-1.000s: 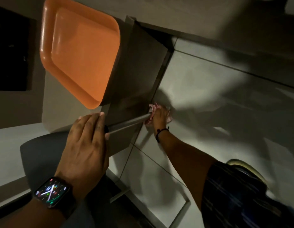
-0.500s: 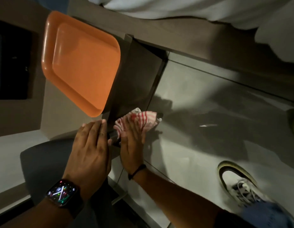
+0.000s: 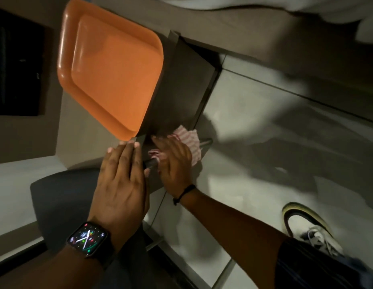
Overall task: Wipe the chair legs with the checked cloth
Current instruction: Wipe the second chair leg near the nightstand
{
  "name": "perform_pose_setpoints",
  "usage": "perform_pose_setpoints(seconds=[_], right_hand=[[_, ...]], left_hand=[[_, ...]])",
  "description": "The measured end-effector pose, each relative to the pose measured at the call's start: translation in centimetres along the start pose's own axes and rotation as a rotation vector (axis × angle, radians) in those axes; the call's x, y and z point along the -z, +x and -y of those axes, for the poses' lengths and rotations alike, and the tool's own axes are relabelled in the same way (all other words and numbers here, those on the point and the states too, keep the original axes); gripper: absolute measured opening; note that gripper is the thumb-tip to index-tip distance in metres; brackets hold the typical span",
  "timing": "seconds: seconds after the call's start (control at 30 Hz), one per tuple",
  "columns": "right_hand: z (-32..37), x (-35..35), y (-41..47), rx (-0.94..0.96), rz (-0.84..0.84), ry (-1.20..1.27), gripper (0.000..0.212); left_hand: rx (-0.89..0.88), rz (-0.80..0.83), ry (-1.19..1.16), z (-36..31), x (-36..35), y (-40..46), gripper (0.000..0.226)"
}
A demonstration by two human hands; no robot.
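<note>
Left hand (image 3: 121, 176) lies flat, fingers (image 3: 127, 151) extended together, on the dark chair seat (image 3: 62, 197), holding nothing. Just right of it, right hand (image 3: 175, 161) is wrapped around the checked cloth (image 3: 190, 140) on 1 chair leg (image 3: 204, 142). The leg's long axis runs rightward and away from the seat toward the floor (image 3: 254, 184), so the right hand is judged nearer for the next stroke.

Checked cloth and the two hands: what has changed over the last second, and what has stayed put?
The right hand drew the checked cloth back along the chair leg, from the far end near the floor up to just beside the left hand. The cloth, bunched small at first, now shows spread over the leg. A white shoe has come into view. The left hand stays pressed on the chair; the orange seat has not shifted.
</note>
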State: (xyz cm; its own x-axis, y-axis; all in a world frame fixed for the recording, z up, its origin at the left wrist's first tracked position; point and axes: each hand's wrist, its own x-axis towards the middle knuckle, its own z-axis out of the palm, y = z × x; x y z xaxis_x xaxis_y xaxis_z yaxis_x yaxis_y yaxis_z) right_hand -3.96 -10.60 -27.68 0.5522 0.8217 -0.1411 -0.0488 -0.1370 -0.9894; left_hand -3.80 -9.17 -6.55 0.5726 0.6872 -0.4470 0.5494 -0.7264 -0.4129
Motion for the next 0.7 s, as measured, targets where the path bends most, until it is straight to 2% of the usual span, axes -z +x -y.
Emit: perform_pose_setpoints(seconds=[0.1, 0.2, 0.33, 0.4, 0.47, 0.53, 0.6, 0.7], right_hand=[[4.0, -1.1, -1.5, 0.045, -0.064, -0.031, 0.048], [3.7, -1.3, -1.6, -0.005, -0.066, 0.023, 0.049], [-3.1, -0.3, 0.5, -0.316, -0.088, 0.152, 0.057], [-7.4, 1.1, 2.3, -0.453, -0.083, 0.207, 0.047], [-10.4, 2.5, 3.8, -0.511, 0.015, 0.289, 0.040], [-9.9, 3.2, 3.6, -0.565, 0.068, 0.347, 0.034], [-6.2, 3.5, 1.8, -0.432, 0.018, 0.295, 0.033], [-0.1, 2.1, -0.8, -0.062, 0.002, 0.097, 0.040]], left_hand=[[0.000, 0.028, 0.041, -0.2, 0.4, 0.1, 0.060], [0.001, 0.031, 0.042, -0.1, 0.2, 0.0, 0.064], [0.017, -0.006, 0.024, 0.3, -0.7, 0.0, 0.065], [0.016, -0.037, 0.034, 0.4, -1.1, 0.0, 0.064], [0.027, -0.046, 0.046, 0.4, -1.5, 0.1, 0.061], [0.047, -0.038, 0.038, 0.3, -1.4, 0.1, 0.059], [0.056, -0.029, 0.030, 0.1, -0.8, 0.1, 0.059], [0.052, 0.003, 0.034, -0.2, -0.3, 0.3, 0.061]])
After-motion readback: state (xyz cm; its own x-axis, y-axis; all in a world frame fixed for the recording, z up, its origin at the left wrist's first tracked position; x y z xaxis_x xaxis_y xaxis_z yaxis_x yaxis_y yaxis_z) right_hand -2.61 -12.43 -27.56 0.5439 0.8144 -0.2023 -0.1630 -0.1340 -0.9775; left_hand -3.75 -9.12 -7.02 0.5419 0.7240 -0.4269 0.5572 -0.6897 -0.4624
